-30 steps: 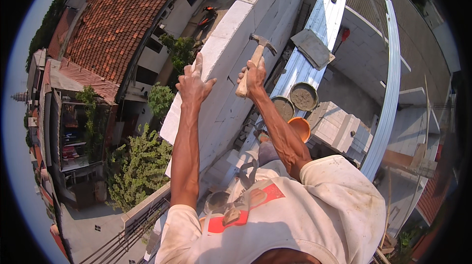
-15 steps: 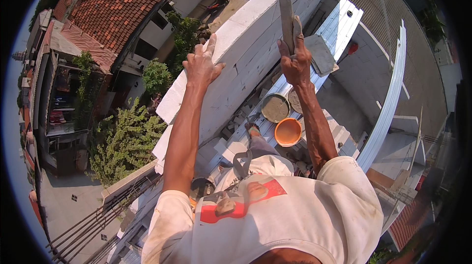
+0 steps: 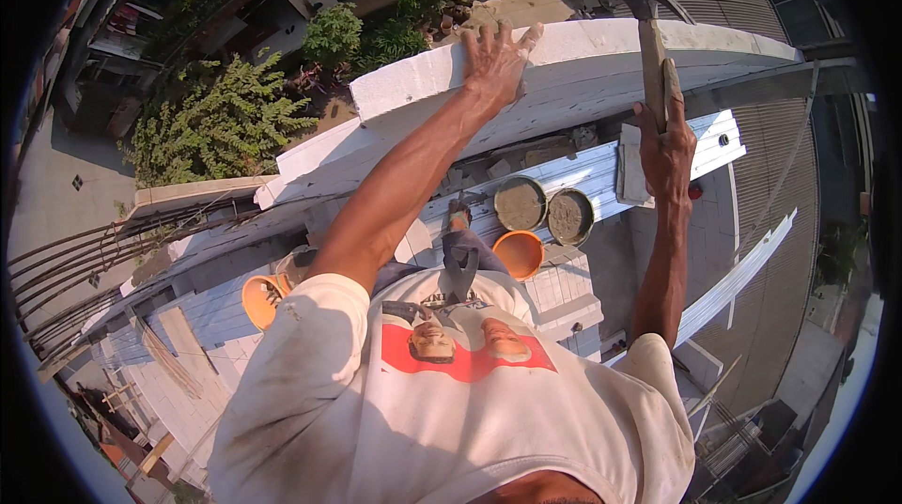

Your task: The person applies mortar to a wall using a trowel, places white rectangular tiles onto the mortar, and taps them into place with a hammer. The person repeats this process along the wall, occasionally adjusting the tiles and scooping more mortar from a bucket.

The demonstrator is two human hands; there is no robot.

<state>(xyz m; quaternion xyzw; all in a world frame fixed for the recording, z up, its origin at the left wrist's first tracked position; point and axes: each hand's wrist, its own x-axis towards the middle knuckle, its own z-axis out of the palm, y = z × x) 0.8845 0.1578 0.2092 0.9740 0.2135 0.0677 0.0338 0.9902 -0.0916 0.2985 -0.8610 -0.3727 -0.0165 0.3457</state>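
My left hand (image 3: 493,62) lies with fingers spread on the top edge of a white block wall (image 3: 583,46). A hammer (image 3: 652,67) with a wooden handle is in my right hand (image 3: 665,149), whose fingers wrap its lower end, with the thumb apart from it. The hammer stands nearly upright in the picture, its curved dark metal head overlapping the wall's far edge. Whether the head touches the wall I cannot tell.
Ribbed metal sheeting (image 3: 601,183) runs below the wall, near my foot. On it stand two round tubs of grey mortar, one left (image 3: 520,203) and one right (image 3: 569,217), beside an orange bucket (image 3: 519,255). Beyond the wall is a drop to shrubs (image 3: 211,128).
The view has turned, so the wall now runs more crosswise. My left hand has come down flatter on the wall's top. My right hand still holds the hammer upright, now further right in the picture.
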